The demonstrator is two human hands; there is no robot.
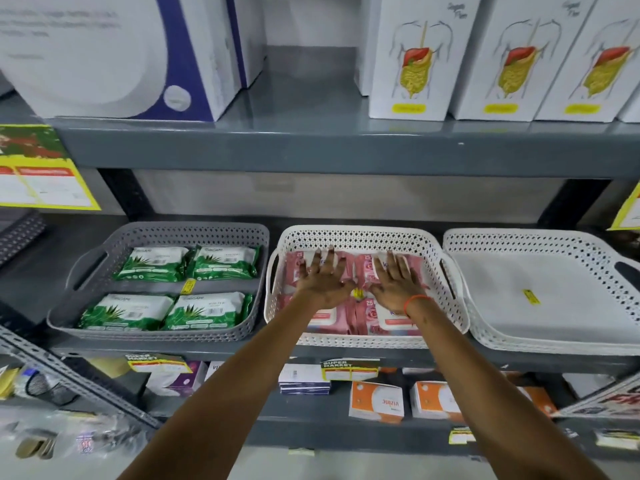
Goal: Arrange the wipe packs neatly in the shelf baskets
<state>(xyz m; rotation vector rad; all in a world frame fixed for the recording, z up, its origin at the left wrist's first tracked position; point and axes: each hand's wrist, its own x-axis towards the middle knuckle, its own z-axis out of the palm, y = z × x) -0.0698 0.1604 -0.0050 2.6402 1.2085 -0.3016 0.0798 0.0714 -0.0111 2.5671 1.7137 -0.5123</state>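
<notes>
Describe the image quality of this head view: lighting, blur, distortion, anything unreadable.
Head view: even, flat light with soft sheen on the shelf edge; wide-angle bending curves the shelves toward the frame edges; the top-left white box and bottom-left clutter are blurred, their text unreadable; the green wipe packs, left hand and right hand on the pink wipe packs are fairly sharp.

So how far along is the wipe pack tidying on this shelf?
Done: the grey basket holds four green wipe packs in a neat two-by-two grid. In hand: left hand and right hand lie flat on the pink wipe packs in the middle white basket. Left: the right white basket holds no packs.
</notes>
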